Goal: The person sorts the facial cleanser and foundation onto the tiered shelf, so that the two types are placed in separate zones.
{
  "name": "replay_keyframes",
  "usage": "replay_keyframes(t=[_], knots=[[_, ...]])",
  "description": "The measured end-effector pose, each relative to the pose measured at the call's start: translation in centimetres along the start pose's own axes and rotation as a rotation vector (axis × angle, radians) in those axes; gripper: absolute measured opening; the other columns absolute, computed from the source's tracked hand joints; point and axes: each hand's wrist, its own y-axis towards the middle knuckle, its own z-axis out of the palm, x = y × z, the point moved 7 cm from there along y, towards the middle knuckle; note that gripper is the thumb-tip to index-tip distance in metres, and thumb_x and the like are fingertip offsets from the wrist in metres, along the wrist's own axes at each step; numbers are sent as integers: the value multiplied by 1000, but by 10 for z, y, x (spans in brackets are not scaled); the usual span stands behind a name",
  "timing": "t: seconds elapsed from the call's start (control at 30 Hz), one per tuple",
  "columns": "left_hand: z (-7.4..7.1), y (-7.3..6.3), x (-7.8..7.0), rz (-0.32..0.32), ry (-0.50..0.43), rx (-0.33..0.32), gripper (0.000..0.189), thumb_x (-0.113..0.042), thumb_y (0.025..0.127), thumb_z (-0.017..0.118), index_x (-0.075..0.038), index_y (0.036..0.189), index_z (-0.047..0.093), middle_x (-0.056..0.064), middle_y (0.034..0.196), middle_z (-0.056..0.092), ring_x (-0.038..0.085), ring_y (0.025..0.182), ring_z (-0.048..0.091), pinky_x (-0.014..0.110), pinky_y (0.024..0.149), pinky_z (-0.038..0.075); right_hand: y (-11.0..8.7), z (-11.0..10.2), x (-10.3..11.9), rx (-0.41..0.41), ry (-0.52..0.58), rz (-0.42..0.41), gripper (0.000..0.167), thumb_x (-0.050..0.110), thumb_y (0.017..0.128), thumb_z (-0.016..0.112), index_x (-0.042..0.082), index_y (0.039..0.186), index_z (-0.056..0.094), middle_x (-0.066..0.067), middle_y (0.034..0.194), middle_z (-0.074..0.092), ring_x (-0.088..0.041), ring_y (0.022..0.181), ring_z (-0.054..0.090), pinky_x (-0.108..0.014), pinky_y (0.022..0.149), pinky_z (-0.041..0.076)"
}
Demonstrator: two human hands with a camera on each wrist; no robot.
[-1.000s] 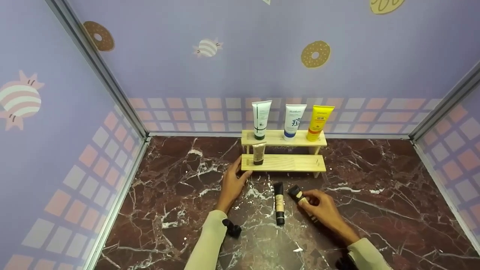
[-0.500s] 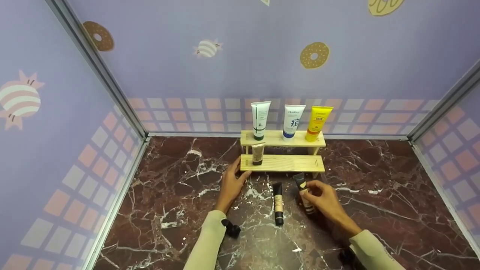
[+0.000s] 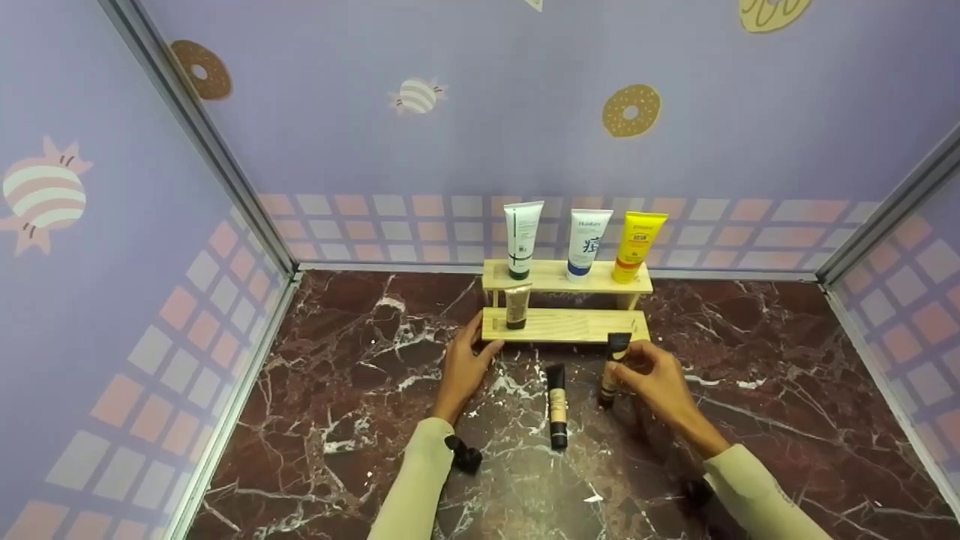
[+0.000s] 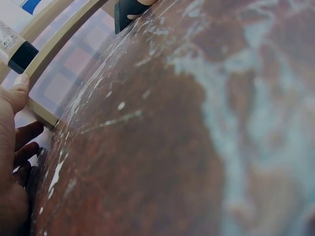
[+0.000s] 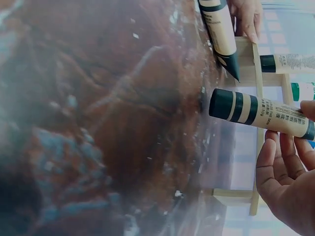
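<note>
My right hand (image 3: 661,384) pinches a black-and-beige cosmetic tube (image 5: 268,112) between thumb and fingers, just before the right front of a two-tier wooden rack (image 3: 581,325). In the right wrist view, the tube's striped black cap points away from the fingers, above the tabletop. At the rack's lower left end, my left hand (image 3: 463,369) holds the corner, thumb at the front edge and fingers along the side. A second black-and-beige tube (image 3: 557,409) lies on the table between both hands. One small gold-brown tube (image 3: 517,306) stands on the lower tier's left end.
On the upper tier stand a white-and-green tube (image 3: 522,240), a white-and-blue tube (image 3: 588,244) and a yellow tube (image 3: 637,247). Beneath everything is a dark red marbled tabletop (image 3: 352,450). A patterned purple wall (image 3: 510,135) rises behind the rack, with panels at both sides.
The right hand has lifted its tube off the table, moved it toward the rack's right front, and turned it from slanted to nearly upright. My left hand stays at the rack.
</note>
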Motion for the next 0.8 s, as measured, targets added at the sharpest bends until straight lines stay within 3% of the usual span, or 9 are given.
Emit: replay_keyframes(t=[0.23, 0.5, 0.67, 0.8], knots=[[-1, 0, -1, 3, -18, -3, 74, -29, 104, 81, 3, 163, 50, 32, 152, 59, 42, 141, 62, 56, 120, 46, 8, -1, 9, -39, -17, -23, 22, 7, 93, 89, -3, 107, 74, -14, 98, 77, -17, 86, 70, -21, 79, 56], [-1, -2, -1, -27, -27, 2, 73, -26, 104, 81, 1, 164, 49, 31, 151, 59, 40, 140, 63, 50, 119, 48, 17, 3, 19, -30, -8, -46, 22, 9, 93, 89, -1, 105, 74, -15, 97, 77, -25, 88, 72, -22, 79, 57], [-2, -2, 0, -29, -16, 2, 74, -27, 104, 81, 1, 164, 49, 31, 151, 59, 41, 139, 63, 53, 118, 49, 22, 3, 25, -29, 2, -48, 24, 12, 94, 88, -2, 108, 74, -14, 100, 77, -21, 89, 73, -21, 80, 58], [-2, -2, 1, -21, -13, 10, 75, -29, 104, 81, 1, 164, 49, 31, 151, 58, 42, 139, 63, 55, 118, 49, 26, 4, 28, -27, 29, -46, 25, 10, 94, 88, -3, 110, 74, -18, 102, 77, -26, 91, 76, -23, 79, 61]])
